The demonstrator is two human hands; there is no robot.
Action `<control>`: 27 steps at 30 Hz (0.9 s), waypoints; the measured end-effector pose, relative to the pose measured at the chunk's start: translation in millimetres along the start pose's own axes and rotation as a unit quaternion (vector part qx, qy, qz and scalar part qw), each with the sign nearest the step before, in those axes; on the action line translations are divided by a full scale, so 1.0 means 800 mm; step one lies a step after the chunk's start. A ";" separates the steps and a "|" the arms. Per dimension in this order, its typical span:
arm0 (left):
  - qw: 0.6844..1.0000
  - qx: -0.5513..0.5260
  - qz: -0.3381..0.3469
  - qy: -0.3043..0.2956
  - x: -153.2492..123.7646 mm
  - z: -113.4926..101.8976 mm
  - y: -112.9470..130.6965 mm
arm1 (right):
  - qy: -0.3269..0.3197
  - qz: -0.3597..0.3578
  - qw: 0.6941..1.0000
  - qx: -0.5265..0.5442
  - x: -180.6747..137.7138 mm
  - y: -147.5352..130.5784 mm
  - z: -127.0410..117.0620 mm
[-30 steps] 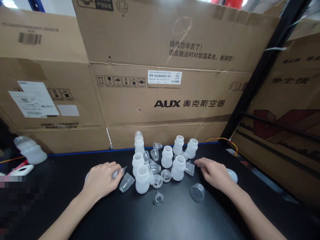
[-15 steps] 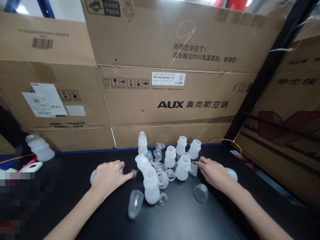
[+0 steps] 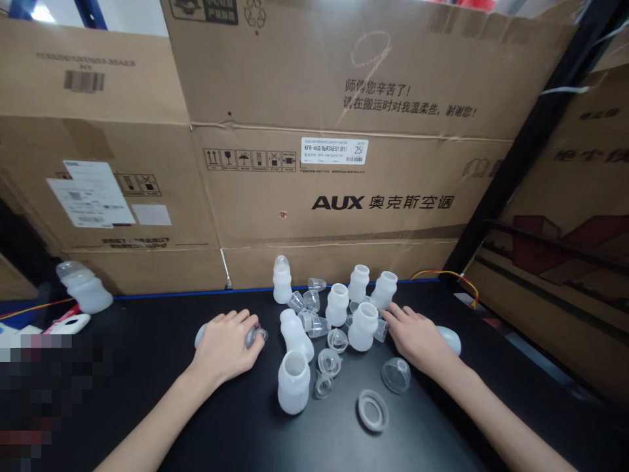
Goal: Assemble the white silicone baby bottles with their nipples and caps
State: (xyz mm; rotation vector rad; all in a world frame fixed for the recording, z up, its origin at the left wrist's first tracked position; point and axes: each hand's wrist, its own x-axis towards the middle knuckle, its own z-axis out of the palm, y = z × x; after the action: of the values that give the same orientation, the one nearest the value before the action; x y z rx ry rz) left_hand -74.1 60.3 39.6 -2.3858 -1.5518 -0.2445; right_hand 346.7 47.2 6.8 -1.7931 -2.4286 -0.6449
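Note:
My left hand curls palm-down over a lying baby bottle. The bottle's white end shows on one side, and a clear part shows at my fingertips. My right hand is low over the table with fingers stretched toward a clear cap and an open white bottle. Another pale bottle lies partly hidden behind my right wrist. Between my hands are a standing open bottle, a tipped bottle, more open bottles and clear caps.
Close to me lie a grey ring, a clear dome and clear collar rings. A capped bottle stands at the back; another leans at far left. A cardboard wall and black post bound the black table.
My left hand has shifted slightly right, its thumb drawn in. The clear cap near me has left its spot, a grey ring lies in front, and the middle bottles have spread. My right hand barely moved.

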 end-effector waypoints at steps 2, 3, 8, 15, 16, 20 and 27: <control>1.000 -0.006 0.010 -0.005 0.000 -0.003 -0.001 | 0.009 0.005 1.000 0.003 -0.001 -0.001 0.001; 1.000 -0.010 0.013 -0.008 0.000 -0.005 -0.002 | 0.012 0.008 1.000 0.004 -0.001 -0.001 0.002; 0.998 -0.037 0.034 -0.024 -0.001 -0.012 -0.010 | 0.022 0.015 0.999 0.027 -0.002 0.002 0.010; 0.995 -0.090 0.031 -0.015 -0.009 -0.011 -0.015 | 0.013 0.018 0.994 0.105 -0.001 0.018 0.014; 0.995 -0.096 0.029 -0.010 -0.010 -0.009 -0.015 | 0.009 0.019 0.993 0.114 -0.001 0.019 0.013; 0.994 -0.110 0.025 0.001 -0.011 -0.007 -0.016 | -0.009 0.020 0.990 0.138 0.001 0.023 0.007; 0.990 -0.139 0.012 0.024 -0.010 -0.004 -0.015 | -0.021 0.025 0.986 0.161 -0.001 0.028 0.003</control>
State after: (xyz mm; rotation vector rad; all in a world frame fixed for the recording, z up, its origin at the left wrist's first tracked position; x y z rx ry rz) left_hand -88.7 56.8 42.3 -2.5817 -1.5535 -0.5424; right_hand 368.4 52.7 10.9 -1.7415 -2.3393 -0.1943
